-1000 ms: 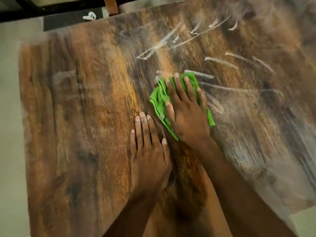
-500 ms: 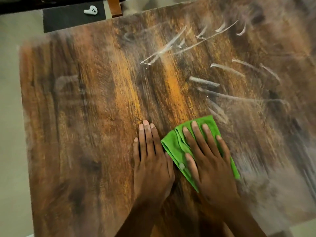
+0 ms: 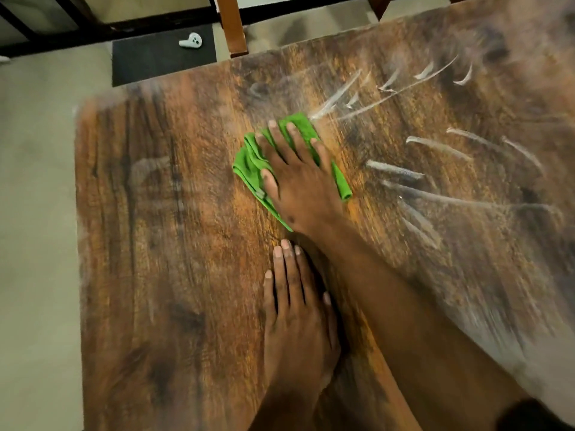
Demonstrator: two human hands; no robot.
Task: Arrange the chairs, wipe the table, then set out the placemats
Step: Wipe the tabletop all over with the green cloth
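Tabletop (image 3: 174, 244): dark wood-grain surface, seen from above, its left and far edges in view; the picture is smeared with motion at the edges.
Cloth (image 3: 252, 164): bright green, bunched and folded, lying on the tabletop a little past the middle, toward the far edge.
Right hand (image 3: 298, 185): flat on the cloth, palm down, fingers straight and slightly spread, pressing it onto the wood; the forearm runs back toward the near right corner.
Left hand (image 3: 295, 325): flat on the bare tabletop nearer the person, fingers straight and close together, holding nothing; its fingertips lie just short of the right wrist and well clear of the cloth.
Streaks (image 3: 435, 147): pale, wispy smears across the right half of the tabletop, fanning out just beyond the cloth's far corner and to its right.
Chair (image 3: 231, 26): only a brown wooden upright shows, standing at the far edge of the tabletop.
Floor (image 3: 34, 213): pale beige, along the left side.
Mat (image 3: 155, 57): dark rectangle on the floor beyond the far left corner of the tabletop.
Controller (image 3: 190, 41): small white object lying on the mat; I cannot make out its detail.
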